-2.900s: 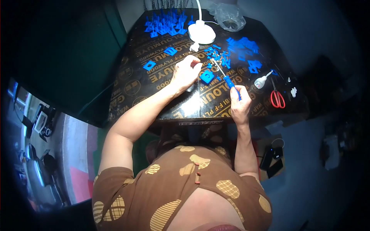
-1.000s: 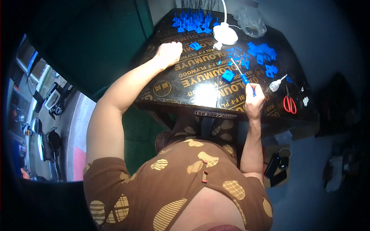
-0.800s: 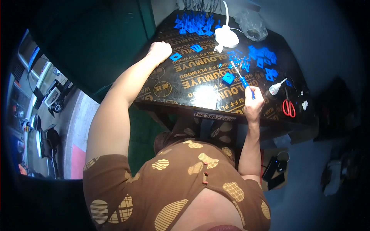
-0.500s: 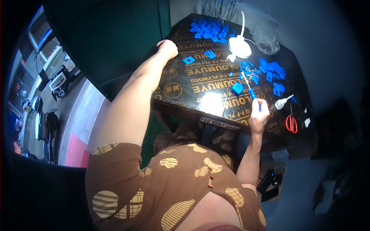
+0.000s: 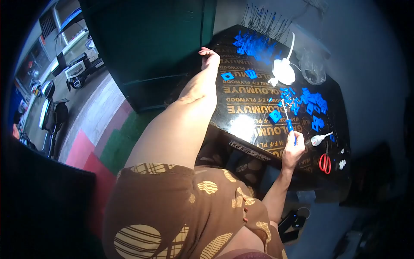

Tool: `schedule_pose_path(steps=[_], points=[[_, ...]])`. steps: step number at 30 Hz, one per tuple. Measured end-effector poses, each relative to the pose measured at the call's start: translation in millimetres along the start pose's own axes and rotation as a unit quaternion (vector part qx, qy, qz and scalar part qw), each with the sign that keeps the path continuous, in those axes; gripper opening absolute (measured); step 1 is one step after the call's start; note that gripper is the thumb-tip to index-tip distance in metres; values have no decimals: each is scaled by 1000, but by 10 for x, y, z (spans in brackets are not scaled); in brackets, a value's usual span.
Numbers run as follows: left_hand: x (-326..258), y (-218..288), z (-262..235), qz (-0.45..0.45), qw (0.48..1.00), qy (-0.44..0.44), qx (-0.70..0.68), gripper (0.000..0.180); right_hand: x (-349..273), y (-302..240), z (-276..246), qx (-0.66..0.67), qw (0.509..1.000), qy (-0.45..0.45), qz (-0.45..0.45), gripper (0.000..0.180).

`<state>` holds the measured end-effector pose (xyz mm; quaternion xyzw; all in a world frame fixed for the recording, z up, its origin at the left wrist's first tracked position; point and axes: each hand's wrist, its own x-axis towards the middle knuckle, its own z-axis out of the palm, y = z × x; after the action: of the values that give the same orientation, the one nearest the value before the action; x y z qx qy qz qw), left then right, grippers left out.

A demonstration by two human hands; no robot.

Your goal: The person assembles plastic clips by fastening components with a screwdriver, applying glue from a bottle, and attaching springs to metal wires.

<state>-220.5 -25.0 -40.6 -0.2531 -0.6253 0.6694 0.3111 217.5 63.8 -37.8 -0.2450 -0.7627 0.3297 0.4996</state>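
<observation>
My right hand point(image 5: 294, 146) is closed round the blue handle of a screwdriver point(image 5: 289, 125). Its thin metal shaft points away from me, the tip among a heap of small blue parts point(image 5: 290, 100). Beside the shaft lies a flat blue square piece point(image 5: 274, 115) with a round mark. At the table's far left, next to a dark green panel, my left hand point(image 5: 210, 57) has its fingers loosely apart and nothing visible in them. To its right lie a blue square piece point(image 5: 227, 76) and a few stacked blue pieces point(image 5: 250, 74).
A lit white lamp point(image 5: 283, 72) stands on the black printed table point(image 5: 241, 101). Behind it are blue parts with upright springs point(image 5: 254, 45) and a clear plastic bag point(image 5: 313, 69). More blue pieces point(image 5: 314, 101), a white bottle point(image 5: 320, 139) and red-handled scissors point(image 5: 324, 164) lie right.
The whole view has shifted, with the table now further right and lower. My left hand's fingers have loosened from a curl. The screwdriver stays in my right hand, pointing at the heap.
</observation>
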Motion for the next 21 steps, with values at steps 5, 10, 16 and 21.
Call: schedule_pose_path(steps=[5, 10, 16, 21], points=[[49, 44, -200, -59, 981, -127, 137, 42, -11, 4, -14, -16, 1000, 0, 13, 17], [-52, 6, -341, -73, 958, -157, 229, 57, -18, -15, -26, -13, 1000, -4, 19, 18], [-16, 29, -347, -65, 957, -149, 242, 57, -24, -18, -30, -14, 1000, 2, 12, 19], [98, 99, -25, -34, 996, -86, 15, 41, -19, -45, -36, -13, 999, -14, 33, 19]])
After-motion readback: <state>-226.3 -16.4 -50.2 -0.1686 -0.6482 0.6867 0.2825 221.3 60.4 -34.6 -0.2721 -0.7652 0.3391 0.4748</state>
